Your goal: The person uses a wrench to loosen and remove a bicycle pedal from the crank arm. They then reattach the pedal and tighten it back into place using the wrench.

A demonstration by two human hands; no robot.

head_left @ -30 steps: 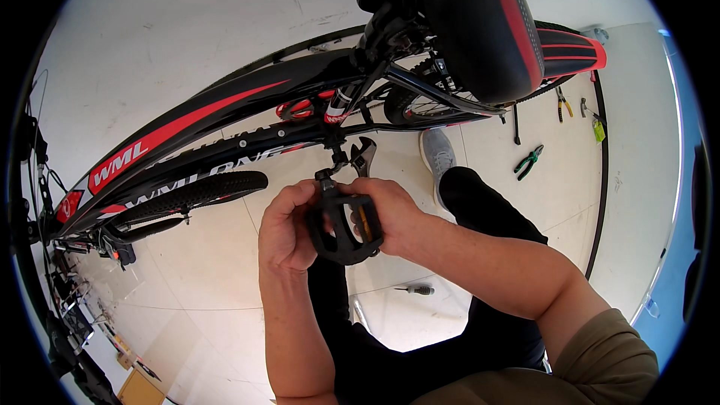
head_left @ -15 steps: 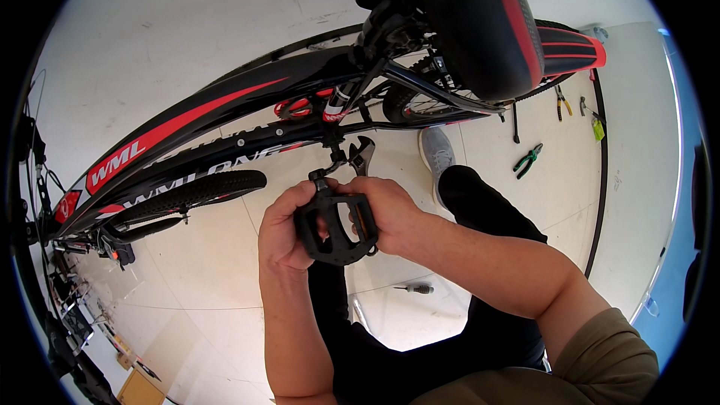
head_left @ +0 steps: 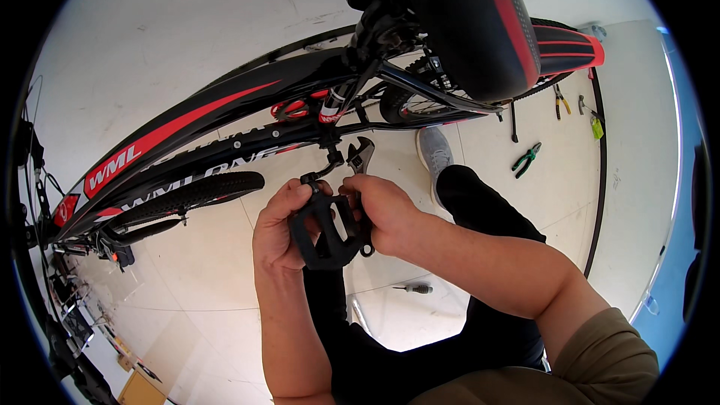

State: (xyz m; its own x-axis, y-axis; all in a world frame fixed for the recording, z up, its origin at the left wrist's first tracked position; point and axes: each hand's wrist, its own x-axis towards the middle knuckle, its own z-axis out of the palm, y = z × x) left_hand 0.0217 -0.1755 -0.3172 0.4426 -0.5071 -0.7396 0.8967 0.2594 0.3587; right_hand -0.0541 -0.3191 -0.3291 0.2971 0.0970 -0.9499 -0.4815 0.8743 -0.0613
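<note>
A black bicycle pedal (head_left: 330, 226) sits at the end of the crank arm (head_left: 328, 165), below the bike frame. My left hand (head_left: 279, 226) is closed on the pedal's left side, with the thumb on top near the spindle end. My right hand (head_left: 388, 211) is wrapped round an adjustable wrench (head_left: 361, 156) just right of the pedal. The wrench's jaw points up beside the crank arm, apart from the spindle, and the holed end of its handle shows below my fingers. My left fingertips are partly hidden behind the pedal.
The black and red bicycle frame (head_left: 187, 124) spans the view, with its saddle (head_left: 469, 30) at the upper right. On the floor lie green-handled pliers (head_left: 527, 160), yellow-handled pliers (head_left: 561, 102), a hammer (head_left: 586, 107) and a screwdriver (head_left: 417, 289). My grey shoe (head_left: 435, 151) stands beside the bike.
The pedal has tilted, its face turning a little, and both hands have shifted slightly left with it. My right hand has drawn slightly off the pedal's right edge, the wrench still in it.
</note>
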